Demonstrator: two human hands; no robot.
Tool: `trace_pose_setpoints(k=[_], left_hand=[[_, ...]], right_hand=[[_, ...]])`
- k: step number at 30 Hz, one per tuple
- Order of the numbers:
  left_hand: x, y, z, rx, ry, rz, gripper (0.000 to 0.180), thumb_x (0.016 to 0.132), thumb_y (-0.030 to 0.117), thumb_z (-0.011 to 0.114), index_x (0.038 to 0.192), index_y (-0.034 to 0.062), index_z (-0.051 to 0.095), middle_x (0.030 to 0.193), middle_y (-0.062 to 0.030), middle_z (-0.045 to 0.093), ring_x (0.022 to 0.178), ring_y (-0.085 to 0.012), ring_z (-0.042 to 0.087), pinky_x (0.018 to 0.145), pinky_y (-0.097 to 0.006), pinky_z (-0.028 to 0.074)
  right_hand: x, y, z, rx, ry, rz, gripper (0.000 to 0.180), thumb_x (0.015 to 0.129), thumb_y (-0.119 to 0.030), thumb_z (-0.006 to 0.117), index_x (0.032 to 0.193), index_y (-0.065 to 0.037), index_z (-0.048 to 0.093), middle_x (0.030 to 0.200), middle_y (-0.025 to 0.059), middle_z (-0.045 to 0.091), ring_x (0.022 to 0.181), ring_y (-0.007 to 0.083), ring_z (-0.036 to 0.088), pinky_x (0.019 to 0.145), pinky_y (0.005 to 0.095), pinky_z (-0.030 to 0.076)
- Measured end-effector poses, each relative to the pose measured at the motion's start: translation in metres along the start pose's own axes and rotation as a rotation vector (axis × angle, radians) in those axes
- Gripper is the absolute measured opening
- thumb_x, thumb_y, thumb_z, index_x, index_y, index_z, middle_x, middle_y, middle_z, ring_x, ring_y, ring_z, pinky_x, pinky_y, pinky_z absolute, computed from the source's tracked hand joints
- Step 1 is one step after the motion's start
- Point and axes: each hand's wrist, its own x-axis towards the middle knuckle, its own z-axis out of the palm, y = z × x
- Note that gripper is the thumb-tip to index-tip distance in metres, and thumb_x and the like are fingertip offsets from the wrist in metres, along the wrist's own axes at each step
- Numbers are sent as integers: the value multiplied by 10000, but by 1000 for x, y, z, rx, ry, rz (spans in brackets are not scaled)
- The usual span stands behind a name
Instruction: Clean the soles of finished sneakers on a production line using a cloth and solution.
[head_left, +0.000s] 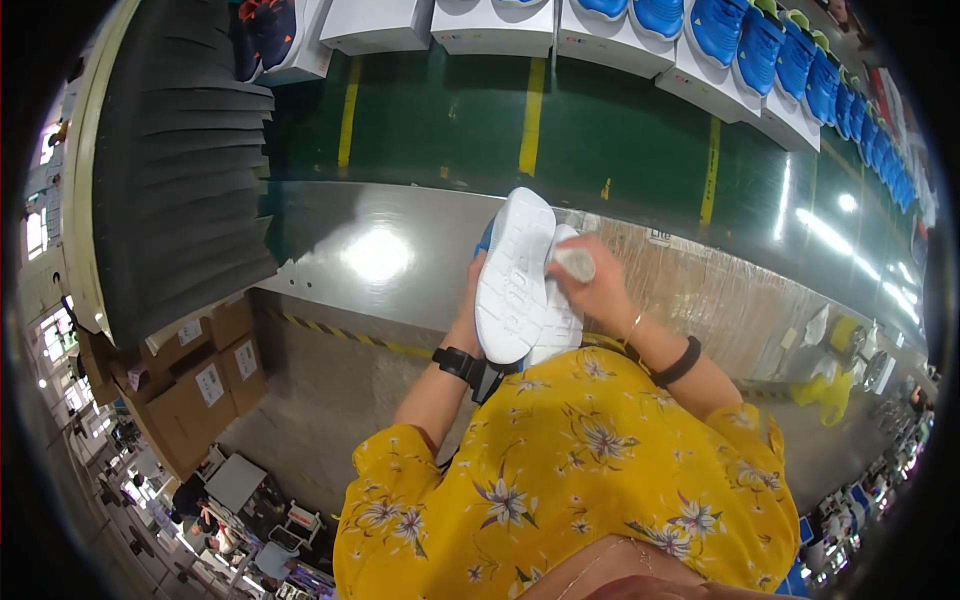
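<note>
A pair of sneakers is tipped up in front of my body with the white soles facing me. The left shoe's sole (513, 285) shows in full, with a bit of blue upper at its edge. Partly behind it lies the second shoe's sole (553, 335). My left hand (471, 305) is closed round the pair from the left, its fingers mostly hidden behind the shoes. My right hand (600, 283) is closed on a small whitish, rounded piece (577, 264) by the second sole; I cannot make out its kind.
Beyond the metal bench edge (400, 215) runs a green conveyor belt (440, 120) with yellow stripes. White shoe boxes (490, 35) carrying blue sneakers (757, 45) line its far side. Grey sheets (180, 180) are stacked at left, above cardboard boxes (190, 405). A yellow plastic bag (835, 398) hangs at right.
</note>
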Motion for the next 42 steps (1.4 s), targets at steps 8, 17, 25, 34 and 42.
trace_pose_setpoints(k=[8,17,25,34,42], left_hand=[[7,-2,7,-13,66,-78,719,1008,561,322,1522,59,343,1475,-143,482,1288,-281,543,1071,-408,458],[5,3,-14,-39,58,-176,754,997,596,335,1530,62,327,1487,-134,470,1323,-273,514,1074,-415,457],[2,1,26,51,118,-32,605,1033,481,375,1453,50,435,1366,-115,570,1189,-244,609,985,-380,532],[6,3,32,137,277,-125,453,1066,263,372,1448,24,417,1373,-107,539,1216,-196,554,1014,-320,461],[12,-6,8,-266,-243,-190,528,1072,305,348,1518,22,325,1488,-115,461,1370,-197,447,1146,-322,369]], right_hand=[[10,14,1,41,104,137,236,821,-129,789,996,-53,652,949,133,664,853,296,667,783,349,530],[32,24,6,57,201,377,278,812,-115,802,1017,-40,630,966,130,656,861,264,660,766,338,523],[27,21,6,4,270,58,264,821,-93,786,1029,-44,630,913,123,656,809,230,646,740,316,514],[46,91,-1,383,393,429,229,860,-126,753,1006,14,644,881,50,702,796,113,643,724,274,528],[101,19,6,281,212,219,249,826,-107,777,1013,-34,631,940,109,674,813,208,652,750,314,524]])
